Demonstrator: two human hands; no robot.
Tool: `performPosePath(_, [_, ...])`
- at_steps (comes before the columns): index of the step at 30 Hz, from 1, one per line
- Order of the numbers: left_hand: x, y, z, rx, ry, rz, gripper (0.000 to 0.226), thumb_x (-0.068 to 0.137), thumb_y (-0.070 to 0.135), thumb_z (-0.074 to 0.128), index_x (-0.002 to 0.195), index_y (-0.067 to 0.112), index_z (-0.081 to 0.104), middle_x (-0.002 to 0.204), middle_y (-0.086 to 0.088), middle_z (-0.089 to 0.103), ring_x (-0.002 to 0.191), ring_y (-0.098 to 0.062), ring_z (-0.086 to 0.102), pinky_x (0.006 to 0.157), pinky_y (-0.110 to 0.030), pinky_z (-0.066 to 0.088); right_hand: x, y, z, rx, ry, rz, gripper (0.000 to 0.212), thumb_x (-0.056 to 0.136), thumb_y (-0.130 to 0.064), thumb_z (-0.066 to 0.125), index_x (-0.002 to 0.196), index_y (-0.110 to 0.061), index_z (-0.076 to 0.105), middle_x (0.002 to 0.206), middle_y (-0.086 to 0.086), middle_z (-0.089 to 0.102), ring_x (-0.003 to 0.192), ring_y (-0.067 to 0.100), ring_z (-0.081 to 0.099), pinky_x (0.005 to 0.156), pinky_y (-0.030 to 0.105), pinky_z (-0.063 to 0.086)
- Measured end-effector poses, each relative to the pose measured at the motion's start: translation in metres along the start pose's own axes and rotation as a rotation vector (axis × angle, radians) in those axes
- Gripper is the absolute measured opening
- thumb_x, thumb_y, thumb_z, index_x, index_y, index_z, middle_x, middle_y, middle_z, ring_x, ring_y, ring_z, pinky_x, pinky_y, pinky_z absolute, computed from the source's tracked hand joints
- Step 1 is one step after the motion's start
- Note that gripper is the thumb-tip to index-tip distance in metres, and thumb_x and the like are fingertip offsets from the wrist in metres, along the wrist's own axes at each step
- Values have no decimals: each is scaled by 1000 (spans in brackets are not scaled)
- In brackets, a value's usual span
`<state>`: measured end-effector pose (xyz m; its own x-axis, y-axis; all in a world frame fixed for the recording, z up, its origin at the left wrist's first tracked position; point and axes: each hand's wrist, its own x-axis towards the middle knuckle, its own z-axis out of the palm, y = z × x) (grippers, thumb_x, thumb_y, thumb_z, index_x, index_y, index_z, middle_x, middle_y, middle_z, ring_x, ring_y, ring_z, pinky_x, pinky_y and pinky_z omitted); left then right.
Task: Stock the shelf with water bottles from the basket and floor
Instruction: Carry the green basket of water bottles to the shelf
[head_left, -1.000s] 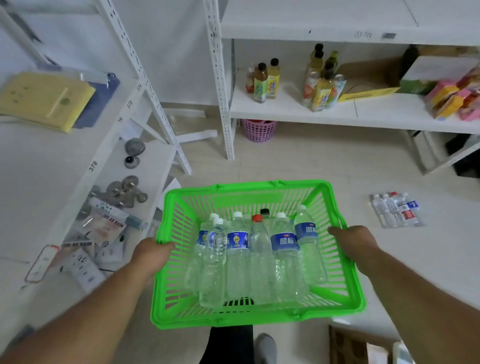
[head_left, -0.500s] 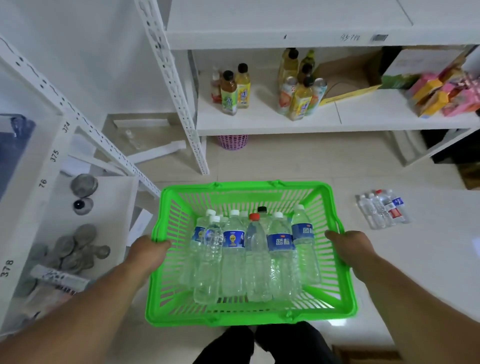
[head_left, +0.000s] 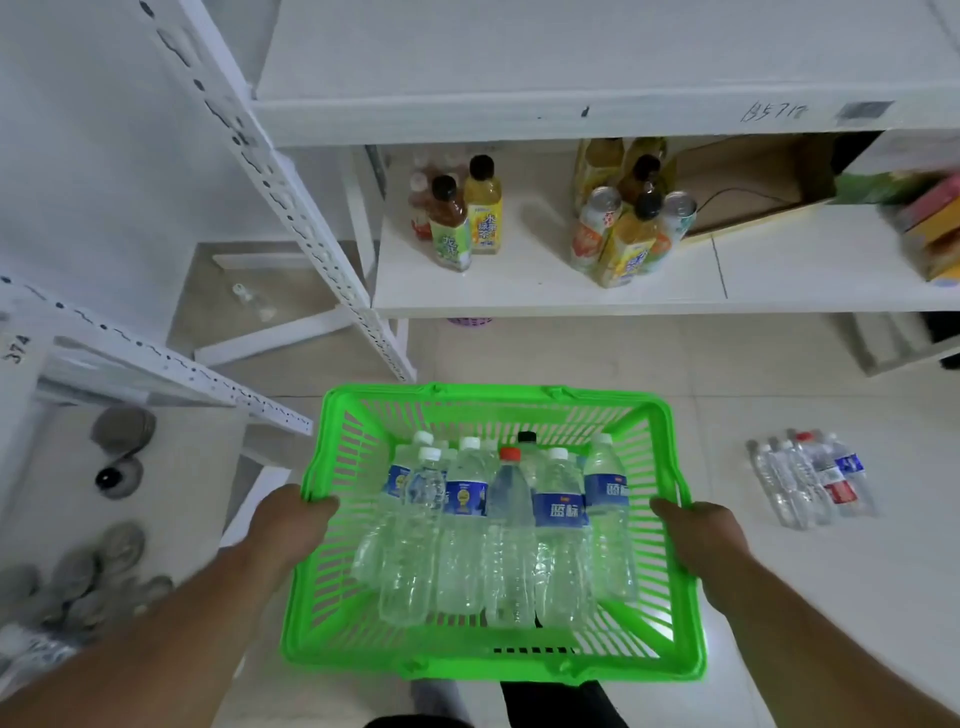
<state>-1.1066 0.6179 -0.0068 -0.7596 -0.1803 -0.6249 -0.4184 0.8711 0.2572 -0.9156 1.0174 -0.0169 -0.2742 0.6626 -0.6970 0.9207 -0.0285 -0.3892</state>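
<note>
I carry a bright green plastic basket (head_left: 675, 654) in front of me above the floor. My left hand (head_left: 291, 519) grips its left rim and my right hand (head_left: 696, 530) grips its right rim. Several clear water bottles (head_left: 511, 525) lie side by side inside it, most with white caps and blue labels, one red-capped, one black-capped. More water bottles (head_left: 810, 475) lie in a small cluster on the floor to the right. The white shelf (head_left: 779, 283) stands just ahead, its board partly bare.
Tea and juice bottles (head_left: 457, 218) and cans (head_left: 628, 234) stand on the shelf, with a cardboard box (head_left: 753, 192) and coloured packs at the right. A second white rack (head_left: 156, 358) with grey round items stands at my left. A slanted perforated upright (head_left: 291, 192) crosses ahead.
The shelf ahead has grown larger and nearer while the left rack slid out of view. Both hands kept their grip on the basket rims.
</note>
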Motion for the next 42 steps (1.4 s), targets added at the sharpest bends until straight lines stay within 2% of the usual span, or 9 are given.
performPosePath(4, [41, 24, 20, 24, 2, -11, 32, 88, 36, 67, 68, 12, 59, 62, -7, 58, 58, -21, 55, 50, -28, 36, 48, -18, 12, -17, -35, 12, 33, 85, -32, 71, 73, -2, 67, 63, 14, 63, 58, 29, 59, 56, 33, 46])
performPosePath(8, [84, 37, 45, 12, -22, -27, 31, 89, 34, 66, 76, 6, 63, 64, -11, 60, 59, -25, 58, 50, -28, 36, 94, -28, 33, -11, -62, 38, 34, 87, -33, 71, 77, 0, 66, 61, 11, 56, 56, 25, 53, 55, 31, 41])
performPosePath(16, [194, 43, 111, 23, -32, -8, 29, 88, 35, 67, 84, 6, 64, 70, -10, 62, 63, -23, 58, 51, -29, 37, 196, -32, 107, 10, -43, 47, 28, 87, -29, 73, 78, -4, 66, 65, 13, 58, 58, 26, 53, 55, 30, 41])
performPosePath(21, [260, 39, 157, 10, -41, 18, 27, 89, 32, 66, 85, 5, 67, 72, -14, 64, 66, -28, 60, 55, -30, 39, 260, -30, 158, -14, -10, 26, 23, 85, -24, 73, 73, -6, 65, 66, 15, 61, 61, 29, 56, 63, 35, 44])
performPosePath(27, [330, 32, 207, -14, -37, 10, 25, 88, 31, 67, 84, 6, 66, 71, -13, 62, 65, -28, 58, 56, -31, 39, 324, -28, 208, -18, 3, 27, 19, 85, -22, 72, 74, -9, 63, 69, 13, 61, 61, 27, 55, 58, 31, 43])
performPosePath(31, [362, 35, 230, -54, -28, 12, 22, 86, 29, 70, 77, 11, 63, 73, -15, 63, 70, -31, 61, 67, -36, 48, 350, -25, 230, -40, 17, 36, 18, 83, -21, 72, 77, -7, 64, 68, 12, 59, 60, 26, 53, 57, 30, 41])
performPosePath(34, [378, 36, 244, -78, -39, -3, 23, 86, 29, 71, 76, 10, 62, 70, -12, 61, 65, -29, 58, 65, -35, 46, 365, -25, 242, -40, 23, 56, 17, 82, -21, 72, 78, -6, 65, 69, 12, 59, 60, 25, 53, 56, 29, 41])
performPosePath(37, [389, 33, 256, -85, -44, -12, 23, 85, 29, 72, 77, 9, 62, 72, -13, 61, 69, -31, 59, 65, -34, 44, 377, -24, 252, -52, 25, 63, 17, 82, -21, 71, 79, -5, 65, 68, 12, 59, 59, 26, 54, 55, 29, 42])
performPosePath(42, [398, 35, 262, -80, -8, -17, 24, 85, 28, 71, 78, 5, 66, 70, -14, 61, 66, -31, 59, 61, -34, 43, 385, -30, 258, -25, 74, 67, 20, 83, -23, 72, 73, -9, 62, 63, 9, 55, 56, 23, 50, 53, 27, 38])
